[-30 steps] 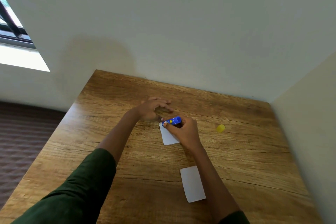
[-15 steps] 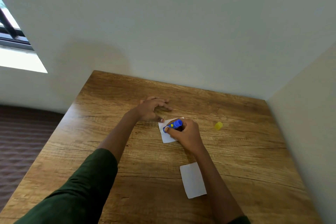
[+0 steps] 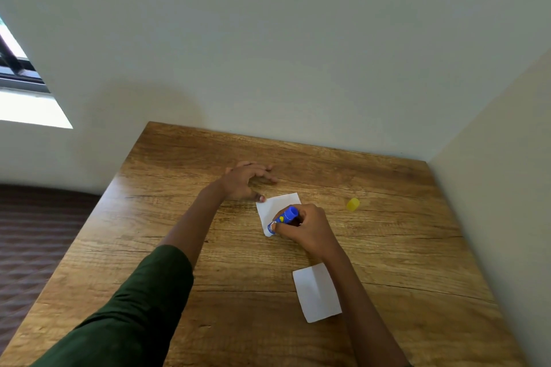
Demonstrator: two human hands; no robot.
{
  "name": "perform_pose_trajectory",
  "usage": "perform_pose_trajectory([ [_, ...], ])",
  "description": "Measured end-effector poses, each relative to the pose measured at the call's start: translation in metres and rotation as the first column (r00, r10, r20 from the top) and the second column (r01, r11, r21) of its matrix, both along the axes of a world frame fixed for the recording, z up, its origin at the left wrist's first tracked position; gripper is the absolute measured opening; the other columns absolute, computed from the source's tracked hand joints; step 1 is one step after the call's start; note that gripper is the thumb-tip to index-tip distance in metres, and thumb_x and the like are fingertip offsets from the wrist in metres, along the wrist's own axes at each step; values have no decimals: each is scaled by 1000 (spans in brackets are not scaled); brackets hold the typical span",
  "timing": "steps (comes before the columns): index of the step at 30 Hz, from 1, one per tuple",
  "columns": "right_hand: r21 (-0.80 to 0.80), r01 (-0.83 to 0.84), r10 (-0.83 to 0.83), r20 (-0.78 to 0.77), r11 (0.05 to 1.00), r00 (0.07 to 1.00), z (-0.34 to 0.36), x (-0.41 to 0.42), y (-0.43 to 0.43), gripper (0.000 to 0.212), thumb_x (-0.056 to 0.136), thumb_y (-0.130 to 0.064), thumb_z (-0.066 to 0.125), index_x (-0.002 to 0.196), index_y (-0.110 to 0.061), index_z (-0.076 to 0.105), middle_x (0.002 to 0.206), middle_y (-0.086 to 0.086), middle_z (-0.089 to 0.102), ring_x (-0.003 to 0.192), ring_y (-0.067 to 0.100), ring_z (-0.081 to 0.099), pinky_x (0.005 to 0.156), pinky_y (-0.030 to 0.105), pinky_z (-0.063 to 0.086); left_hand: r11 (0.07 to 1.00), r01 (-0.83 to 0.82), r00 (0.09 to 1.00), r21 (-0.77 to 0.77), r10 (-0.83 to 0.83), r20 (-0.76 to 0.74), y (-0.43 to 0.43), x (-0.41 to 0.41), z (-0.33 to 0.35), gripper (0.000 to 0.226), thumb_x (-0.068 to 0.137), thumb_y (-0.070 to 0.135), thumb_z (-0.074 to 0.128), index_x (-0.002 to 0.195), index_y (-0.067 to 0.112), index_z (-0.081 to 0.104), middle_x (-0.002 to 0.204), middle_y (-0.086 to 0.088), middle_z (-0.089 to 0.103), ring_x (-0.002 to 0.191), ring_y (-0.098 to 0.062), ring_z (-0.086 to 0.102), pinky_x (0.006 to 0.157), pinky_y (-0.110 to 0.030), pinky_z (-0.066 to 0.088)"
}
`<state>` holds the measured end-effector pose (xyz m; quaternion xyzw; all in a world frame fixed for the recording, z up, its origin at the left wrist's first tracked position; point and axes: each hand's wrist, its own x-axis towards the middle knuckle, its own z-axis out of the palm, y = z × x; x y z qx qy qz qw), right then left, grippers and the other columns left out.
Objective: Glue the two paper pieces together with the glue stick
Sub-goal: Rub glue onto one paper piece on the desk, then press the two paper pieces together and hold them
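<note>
Blue glue stick (image 3: pixel 283 218), gripped in the right hand (image 3: pixel 307 229), rubs the far paper (image 3: pixel 277 204); the flat left hand (image 3: pixel 243 182) thumb-pins its ten-o'clock corner, so light outward strokes look best, with the second paper (image 3: pixel 317 292) at five o'clock.

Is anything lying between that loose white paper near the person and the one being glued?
Nothing lies on the table between the near paper and the far paper. Only the right hand, gripping the glue stick, covers part of the far paper; the yellow cap sits aside.

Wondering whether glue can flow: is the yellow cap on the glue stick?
No, the yellow cap lies on the table, apart from the glue stick.
</note>
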<state>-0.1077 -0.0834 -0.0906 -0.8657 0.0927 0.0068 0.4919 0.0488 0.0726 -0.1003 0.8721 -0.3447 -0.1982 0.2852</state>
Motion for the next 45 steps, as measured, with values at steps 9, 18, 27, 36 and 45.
perform_pose_trajectory([
  [9,219,129,-138,26,967,990,9,-11,-11,16,68,-21,81,81,-17,73,78,3,73,67,9,65,59,17,52,1000,-13,1000,-13,13,2,1,-4,1,57,75,27,72,127,38,52,151,17,26,141,-16,13,108,-51,7],
  [18,257,505,-541,94,824,836,14,-29,-68,35,71,-28,80,99,-30,59,86,-12,73,76,5,69,59,19,48,997,-41,999,-65,41,-3,2,-7,-1,45,79,30,70,121,38,58,150,17,29,141,-14,14,109,-51,4],
  [27,7,596,-585,198,803,786,2,-36,-105,44,80,-22,72,120,-12,59,99,-5,60,90,13,58,71,22,45,975,-146,989,-168,140,-42,-3,-22,-5,27,74,35,73,101,35,67,146,15,37,141,-11,17,107,-46,5],
  [36,-83,627,-584,289,774,759,-7,-32,-108,35,80,-11,72,112,-8,62,103,11,70,90,20,63,77,27,45,988,-102,995,-119,102,-3,-2,-21,-8,28,67,39,78,91,43,64,148,15,33,142,-10,13,106,-46,5],
  [45,-60,708,-675,257,704,692,5,-50,-97,44,77,-6,73,116,-9,53,110,7,63,97,24,62,76,33,52,975,-141,989,-169,145,10,-1,-28,-2,29,71,34,76,99,30,68,147,8,37,142,-15,17,111,-49,6],
])
